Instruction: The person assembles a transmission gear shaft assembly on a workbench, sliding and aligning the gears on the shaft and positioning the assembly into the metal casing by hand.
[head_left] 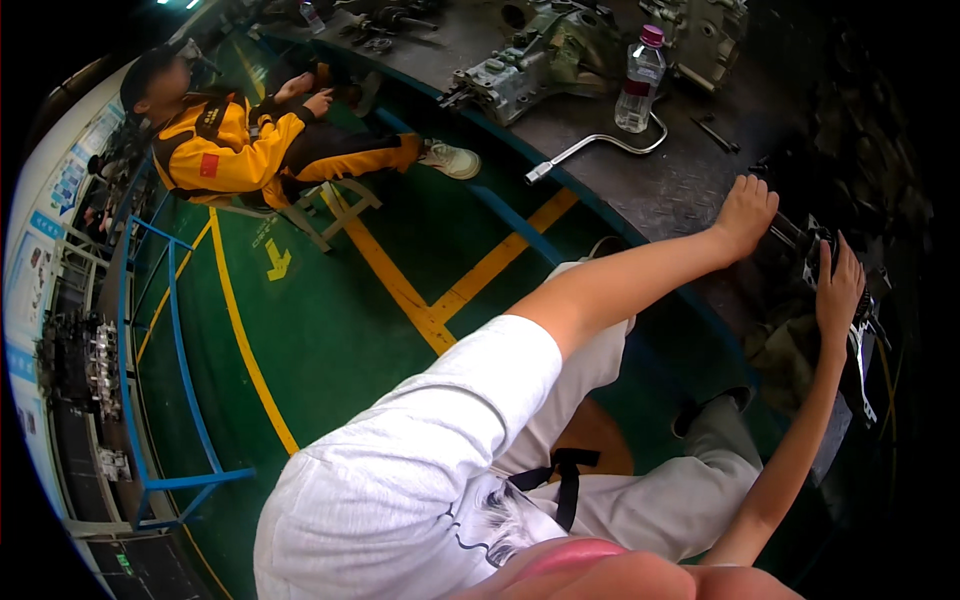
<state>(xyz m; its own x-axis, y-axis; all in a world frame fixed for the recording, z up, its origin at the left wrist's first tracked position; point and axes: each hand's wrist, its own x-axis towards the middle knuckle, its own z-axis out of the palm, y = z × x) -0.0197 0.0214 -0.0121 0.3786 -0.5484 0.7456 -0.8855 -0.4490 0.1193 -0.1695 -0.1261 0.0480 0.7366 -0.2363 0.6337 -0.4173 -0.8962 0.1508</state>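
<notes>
At the right, near the bench edge, my left hand [747, 217] is closed, its fingers curled round the end of a metal shaft [786, 234]. That shaft runs rightward into a dark metal assembly [815, 250]. My right hand [840, 292] grips the assembly from the near side, its thumb and fingers pointing up along it. Deep shadow hides much of the assembly and its exact kind. A bright metal bracket-like piece [862, 370] shows just below my right hand.
On the bench [650, 190] are a bent speed wrench [590, 140], a clear bottle with a pink cap [640, 85], a small metal tool [716, 134] and a gearbox housing [540, 65]. A seated person [225, 145] in a yellow and black jacket is across the aisle. A blue frame [185, 360] stands left.
</notes>
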